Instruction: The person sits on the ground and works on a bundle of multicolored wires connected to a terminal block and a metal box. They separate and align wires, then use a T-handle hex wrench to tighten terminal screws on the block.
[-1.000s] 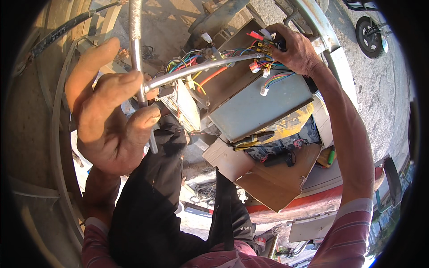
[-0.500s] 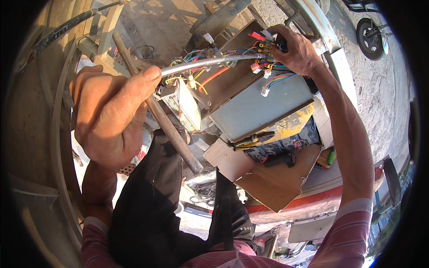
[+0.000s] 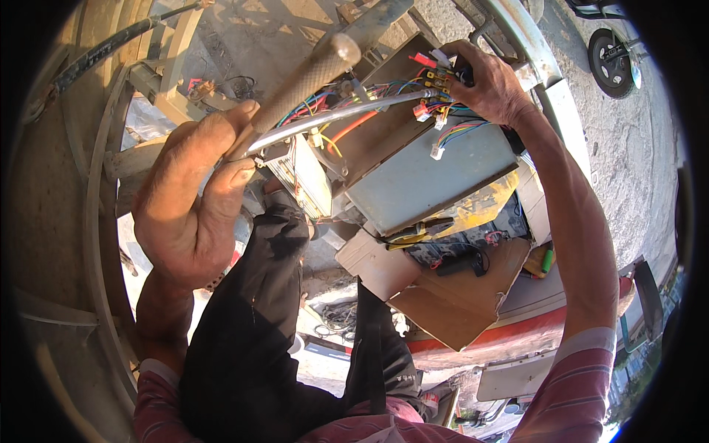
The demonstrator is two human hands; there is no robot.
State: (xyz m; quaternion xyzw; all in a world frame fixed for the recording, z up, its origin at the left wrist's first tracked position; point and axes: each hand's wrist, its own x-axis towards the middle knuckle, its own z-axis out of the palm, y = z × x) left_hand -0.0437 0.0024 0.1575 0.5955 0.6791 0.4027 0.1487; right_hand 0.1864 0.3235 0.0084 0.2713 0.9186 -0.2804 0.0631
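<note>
My left hand [image 3: 190, 203] pinches the knurled cross handle of a T-handle wrench [image 3: 336, 117] between thumb and fingers. The handle's near end rises toward the upper right, and the silver shaft runs right to a cluster of wire terminals [image 3: 441, 80]. My right hand [image 3: 496, 90] is curled round those terminals at the shaft's far tip; its inner fingers are partly hidden. Red and white plug connectors [image 3: 422, 112] on coloured wires hang beside it. Below the shaft stands a finned metal box [image 3: 301, 177] with wires coming from it.
A grey panel [image 3: 432, 177] lies in front of the wiring, near a yellow-and-black surface with pliers [image 3: 421, 230]. Torn cardboard [image 3: 461, 299] covers the lower right. A metal rail [image 3: 517, 29] curves behind my right hand. Wooden framing [image 3: 96, 170] stands at left.
My left hand has turned the wrench handle: its knurled end swung from pointing down toward my knees to pointing up and right. My fingers have shifted round it. The right hand stays in place.
</note>
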